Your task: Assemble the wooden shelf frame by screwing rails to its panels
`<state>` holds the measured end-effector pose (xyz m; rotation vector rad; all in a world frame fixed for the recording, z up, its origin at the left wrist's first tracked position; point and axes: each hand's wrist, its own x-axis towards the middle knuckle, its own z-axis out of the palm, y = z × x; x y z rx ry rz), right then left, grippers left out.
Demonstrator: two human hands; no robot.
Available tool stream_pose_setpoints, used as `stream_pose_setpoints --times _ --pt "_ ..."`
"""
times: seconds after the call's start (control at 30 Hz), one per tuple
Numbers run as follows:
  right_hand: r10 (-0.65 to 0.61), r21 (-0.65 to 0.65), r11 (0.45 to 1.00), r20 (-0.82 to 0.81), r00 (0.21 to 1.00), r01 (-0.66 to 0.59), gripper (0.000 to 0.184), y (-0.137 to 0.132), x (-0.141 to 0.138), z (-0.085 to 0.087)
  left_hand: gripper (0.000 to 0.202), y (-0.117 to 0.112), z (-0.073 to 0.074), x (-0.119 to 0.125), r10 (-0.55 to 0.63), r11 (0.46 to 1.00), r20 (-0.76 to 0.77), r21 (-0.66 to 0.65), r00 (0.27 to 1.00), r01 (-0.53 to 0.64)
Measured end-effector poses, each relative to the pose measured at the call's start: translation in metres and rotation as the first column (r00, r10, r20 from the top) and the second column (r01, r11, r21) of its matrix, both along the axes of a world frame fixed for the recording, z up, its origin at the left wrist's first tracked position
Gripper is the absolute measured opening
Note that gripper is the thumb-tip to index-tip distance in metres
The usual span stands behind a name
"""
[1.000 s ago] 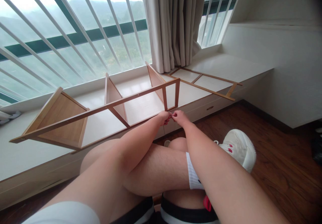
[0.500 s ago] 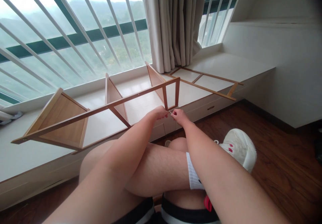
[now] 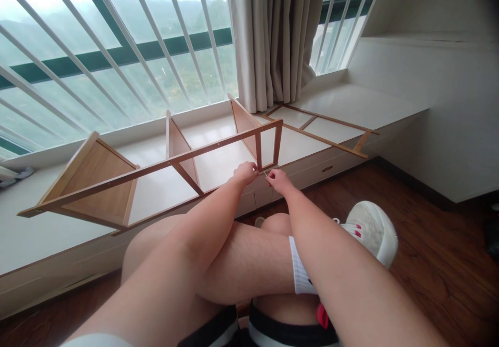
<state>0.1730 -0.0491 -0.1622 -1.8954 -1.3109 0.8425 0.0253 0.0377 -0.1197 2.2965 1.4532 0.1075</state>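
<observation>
A wooden shelf rack (image 3: 194, 154) lies on its side on the white window ledge, its several panels standing up from the rails. My left hand (image 3: 246, 172) is closed at the rack's near right corner, its fingers against the wood; the fingertips are partly hidden. Just right of it, my right hand (image 3: 279, 181) pinches a thin metal tool (image 3: 265, 173), which looks like a hex key. The tool's tip points at that same corner. Whether it sits in a screw is too small to tell.
Behind the rack's right end, a second wooden frame (image 3: 322, 135) lies flat, its end jutting past the ledge (image 3: 384, 100). A grey curtain (image 3: 268, 40) hangs by the barred window. My crossed legs (image 3: 249, 264) are under my arms, above the dark wooden floor (image 3: 440, 264).
My left hand has shifted slightly up and its grip at the corner has changed. My right hand stays at the corner with the thin tool. The view has moved a little.
</observation>
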Motion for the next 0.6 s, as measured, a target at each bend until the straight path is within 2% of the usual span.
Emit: stream_pose_setpoints --times 0.23,0.4,0.6 --pt "-0.055 -0.128 0.992 -0.264 0.963 0.022 0.023 0.0 -0.002 -0.005 0.028 0.002 -0.007 0.003 -0.085 0.995 0.004 0.051 0.996 0.085" --pt "-0.138 -0.235 0.972 -0.469 0.872 0.027 0.024 -0.002 -0.002 -0.001 0.029 0.004 -0.011 0.002 -0.106 0.992 0.006 0.068 0.994 0.105" --pt "-0.207 -0.274 0.961 -0.61 0.765 0.041 0.024 -0.005 0.002 -0.001 0.028 0.005 -0.013 0.002 -0.123 0.99 0.02 0.077 0.992 0.121"
